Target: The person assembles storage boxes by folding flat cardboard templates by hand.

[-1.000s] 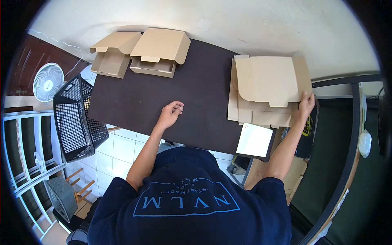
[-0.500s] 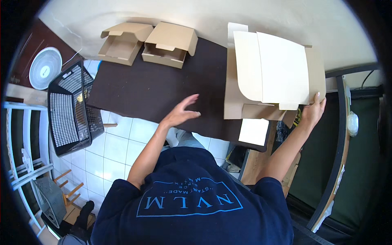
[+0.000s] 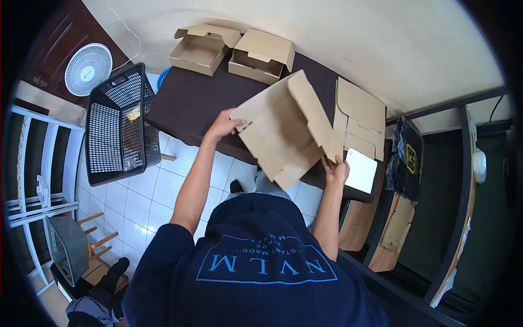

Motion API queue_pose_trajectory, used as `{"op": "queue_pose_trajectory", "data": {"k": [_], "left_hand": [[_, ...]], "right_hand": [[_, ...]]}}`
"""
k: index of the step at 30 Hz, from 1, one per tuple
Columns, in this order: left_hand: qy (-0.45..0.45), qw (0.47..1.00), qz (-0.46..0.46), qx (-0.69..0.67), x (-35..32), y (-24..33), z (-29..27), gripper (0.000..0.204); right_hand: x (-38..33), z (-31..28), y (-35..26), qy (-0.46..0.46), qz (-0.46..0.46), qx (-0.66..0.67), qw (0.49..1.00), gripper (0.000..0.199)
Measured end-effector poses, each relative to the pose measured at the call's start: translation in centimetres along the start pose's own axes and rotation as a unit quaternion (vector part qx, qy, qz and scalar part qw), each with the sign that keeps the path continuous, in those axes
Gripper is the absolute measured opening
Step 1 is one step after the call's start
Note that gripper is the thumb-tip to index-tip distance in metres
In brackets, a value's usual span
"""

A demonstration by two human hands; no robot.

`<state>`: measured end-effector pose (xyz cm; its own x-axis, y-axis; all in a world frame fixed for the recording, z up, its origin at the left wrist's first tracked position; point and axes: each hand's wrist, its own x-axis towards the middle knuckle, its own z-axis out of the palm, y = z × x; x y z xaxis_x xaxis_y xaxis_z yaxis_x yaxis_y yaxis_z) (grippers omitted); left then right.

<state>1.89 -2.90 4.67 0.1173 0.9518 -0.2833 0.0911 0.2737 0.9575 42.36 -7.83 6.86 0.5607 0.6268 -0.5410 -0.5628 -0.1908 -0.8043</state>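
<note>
A partly folded brown cardboard box (image 3: 280,128) is tilted above the near middle of the dark table, its inside facing me and its walls and flaps partly raised. My left hand (image 3: 224,125) grips its left edge, thumb over the rim. At the lower right, my right hand (image 3: 336,171) pinches a flap of the same box. A flat cardboard blank (image 3: 362,117) lies just right of it, and a white sheet (image 3: 360,171) is beside my right hand.
Two folded cardboard boxes (image 3: 199,53) with raised lids stand at the table's (image 3: 188,106) far edge. Left of the table are a black mesh basket (image 3: 116,131) and a white fan (image 3: 89,70). A metal frame (image 3: 463,207) runs along the right. A person's leg (image 3: 111,280) shows lower left.
The cardboard box has come left from the table's right side and turned. My left hand, empty before, now holds its left edge. A flat blank that it had covered is visible.
</note>
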Motion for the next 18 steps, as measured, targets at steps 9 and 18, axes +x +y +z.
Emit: {"op": "queue_pose_trajectory", "data": {"k": [9, 18], "left_hand": [[-0.005, 0.992, -0.125, -0.006, 5.5, -0.3, -5.1, 0.031], [0.229, 0.947, -0.082, -0.211, 3.2, -2.6, -1.9, 0.039]], "right_hand": [[-7.1, 1.7, -5.5, -0.211, -0.192, -0.309, 0.907, 0.034], [4.6, -2.8, -7.2, 0.14, -0.218, -0.59, 0.765, 0.032]]}}
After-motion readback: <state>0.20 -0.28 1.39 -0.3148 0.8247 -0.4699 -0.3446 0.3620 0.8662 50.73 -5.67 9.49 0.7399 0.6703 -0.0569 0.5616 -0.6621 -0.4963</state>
